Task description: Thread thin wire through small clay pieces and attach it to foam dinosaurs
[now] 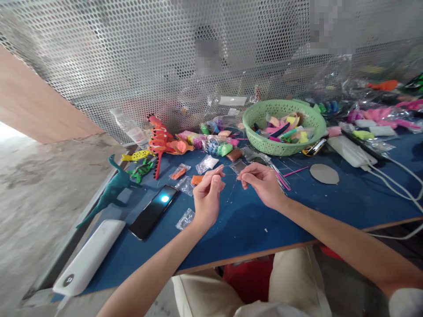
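My left hand [209,193] is raised over the middle of the blue table, its fingers pinched together; what they hold is too small to make out. Facing it on the right, my right hand [262,182] pinches a thin, clear strand or wire that is hard to see. A gap separates the two hands. Just behind the left fingers lies an orange piece of clay [197,180], partly hidden. A small bag of white clay [207,164] and a brown packet [234,155] sit beyond the hands. Pink and metal thin tools [283,181] lie beside the right hand.
A green basket [284,147] of colourful clay stands behind. At left are a teal dinosaur [115,187], red dragon figure [161,141], black phone [153,212] and white power bank [90,257]. White cables [393,180] run at right. A perforated metal screen [139,57] rises behind the table [238,237].
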